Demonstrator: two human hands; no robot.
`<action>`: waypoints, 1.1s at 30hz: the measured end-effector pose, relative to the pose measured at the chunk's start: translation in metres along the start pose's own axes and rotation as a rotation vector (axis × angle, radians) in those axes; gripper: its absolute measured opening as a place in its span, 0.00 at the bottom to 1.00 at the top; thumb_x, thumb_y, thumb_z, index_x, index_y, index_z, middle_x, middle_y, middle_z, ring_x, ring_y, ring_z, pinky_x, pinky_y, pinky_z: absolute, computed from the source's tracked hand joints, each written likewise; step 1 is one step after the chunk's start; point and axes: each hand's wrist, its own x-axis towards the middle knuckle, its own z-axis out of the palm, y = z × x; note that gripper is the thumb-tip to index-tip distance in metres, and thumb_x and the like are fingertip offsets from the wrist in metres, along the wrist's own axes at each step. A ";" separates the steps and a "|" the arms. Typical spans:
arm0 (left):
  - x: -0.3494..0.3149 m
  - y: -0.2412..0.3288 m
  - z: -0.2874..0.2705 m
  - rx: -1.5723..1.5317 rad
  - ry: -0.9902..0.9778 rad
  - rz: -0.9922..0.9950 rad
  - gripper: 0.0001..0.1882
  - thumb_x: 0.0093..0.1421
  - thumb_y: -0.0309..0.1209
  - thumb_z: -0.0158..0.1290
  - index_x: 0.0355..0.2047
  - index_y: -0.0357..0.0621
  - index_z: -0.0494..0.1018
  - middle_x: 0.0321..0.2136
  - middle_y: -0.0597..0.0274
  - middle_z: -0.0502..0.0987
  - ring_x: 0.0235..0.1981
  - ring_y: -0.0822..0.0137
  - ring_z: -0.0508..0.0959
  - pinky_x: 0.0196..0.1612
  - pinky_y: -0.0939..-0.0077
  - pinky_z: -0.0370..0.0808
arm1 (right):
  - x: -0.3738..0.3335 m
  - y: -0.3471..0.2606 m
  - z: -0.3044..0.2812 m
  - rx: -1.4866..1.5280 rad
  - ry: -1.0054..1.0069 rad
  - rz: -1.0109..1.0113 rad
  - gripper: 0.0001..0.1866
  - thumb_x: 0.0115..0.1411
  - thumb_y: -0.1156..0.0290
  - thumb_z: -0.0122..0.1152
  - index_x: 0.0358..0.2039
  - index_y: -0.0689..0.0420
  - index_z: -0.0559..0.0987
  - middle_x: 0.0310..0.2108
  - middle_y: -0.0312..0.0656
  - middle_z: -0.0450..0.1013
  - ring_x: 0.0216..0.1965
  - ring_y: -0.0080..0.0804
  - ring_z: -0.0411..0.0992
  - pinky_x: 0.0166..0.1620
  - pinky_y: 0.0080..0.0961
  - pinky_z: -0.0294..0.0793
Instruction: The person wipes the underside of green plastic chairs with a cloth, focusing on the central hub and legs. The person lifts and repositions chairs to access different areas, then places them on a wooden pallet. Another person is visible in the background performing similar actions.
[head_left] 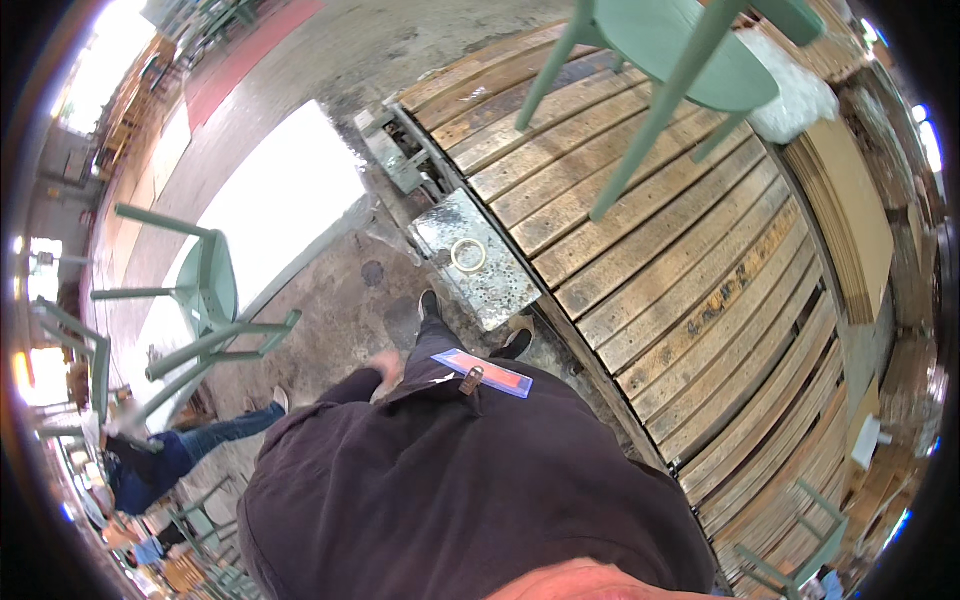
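My left hand (383, 363) hangs low in front of my body, at the end of a dark sleeve. Motion blurs its fingers, and I make out nothing in it. My right hand does not show. Ahead of my feet is a paint-spotted metal box top (468, 292) with a pale ring, like a roll of tape (468, 256), lying flat on it. Beyond, a green chair (655, 50) stands on a slatted wooden conveyor (640, 270), partly cut off by the upper edge. Neither chair nor ring is touched by my hand.
At left, another green chair (208, 285) rests with its legs pointing sideways, near a co-worker (160, 465) in dark top and jeans. Flat cardboard sheets (845, 215) and clear plastic wrapping (790, 90) line the conveyor's far side. More green chairs (800, 550) stand lower right.
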 end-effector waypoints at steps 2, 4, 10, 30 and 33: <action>-0.067 -0.078 0.033 0.028 -0.262 -0.253 0.15 0.60 0.34 0.49 0.38 0.36 0.78 0.34 0.39 0.80 0.39 0.42 0.81 0.45 0.47 0.76 | -0.003 -0.018 -0.006 0.031 -0.014 -0.020 0.27 0.65 0.48 0.52 0.36 0.63 0.83 0.35 0.58 0.78 0.40 0.52 0.77 0.42 0.48 0.76; -0.117 -0.131 0.048 -0.013 -0.387 -0.392 0.16 0.60 0.37 0.49 0.36 0.36 0.79 0.31 0.41 0.81 0.37 0.44 0.82 0.44 0.48 0.77 | 0.008 -0.049 -0.042 0.010 0.035 -0.050 0.29 0.66 0.46 0.51 0.34 0.64 0.82 0.32 0.57 0.78 0.35 0.50 0.78 0.39 0.47 0.77; -0.126 -0.182 0.056 0.215 0.022 -0.031 0.21 0.61 0.44 0.49 0.30 0.36 0.81 0.23 0.47 0.82 0.31 0.52 0.85 0.39 0.53 0.80 | 0.044 -0.224 -0.211 -0.063 0.336 -0.298 0.36 0.68 0.41 0.49 0.28 0.68 0.80 0.20 0.54 0.77 0.21 0.46 0.79 0.28 0.44 0.78; -0.318 -0.485 0.149 -2.227 1.347 -0.675 0.12 0.67 0.43 0.51 0.35 0.50 0.73 0.23 0.60 0.81 0.28 0.60 0.84 0.30 0.55 0.80 | -0.161 -0.686 0.180 0.307 -0.599 -0.455 0.11 0.69 0.62 0.60 0.44 0.48 0.68 0.33 0.39 0.72 0.34 0.39 0.75 0.42 0.53 0.82; -0.359 -0.546 0.123 -2.552 1.448 -0.323 0.31 0.71 0.59 0.43 0.50 0.40 0.71 0.46 0.45 0.81 0.50 0.44 0.81 0.52 0.39 0.77 | -0.188 -0.747 0.210 0.347 -0.807 -0.334 0.25 0.68 0.52 0.61 0.57 0.51 0.66 0.47 0.46 0.73 0.41 0.39 0.76 0.49 0.47 0.81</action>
